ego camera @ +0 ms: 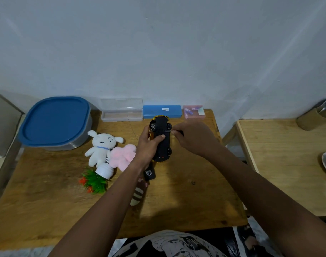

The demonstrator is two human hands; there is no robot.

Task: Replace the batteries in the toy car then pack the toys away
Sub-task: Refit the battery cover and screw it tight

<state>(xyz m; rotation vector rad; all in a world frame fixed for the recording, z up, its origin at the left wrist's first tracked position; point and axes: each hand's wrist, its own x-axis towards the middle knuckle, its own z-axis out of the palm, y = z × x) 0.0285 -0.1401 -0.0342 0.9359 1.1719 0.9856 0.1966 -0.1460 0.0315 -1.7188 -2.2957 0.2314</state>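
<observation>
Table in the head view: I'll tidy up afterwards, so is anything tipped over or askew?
Yes: the potted plant lies tipped on its side just in front of the white plush, leaves pointing toward the camera.

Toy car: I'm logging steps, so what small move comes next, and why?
Probably twist the screwdriver in place: the left hand grips the toy car underside-up, and the right hand pinches the screwdriver with its tip against that underside, so unscrewing seems due.

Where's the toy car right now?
Head view, table centre: the toy car sits underside-up in the left hand, in front of the blue case, the right hand holding a screwdriver tip to it.
</observation>
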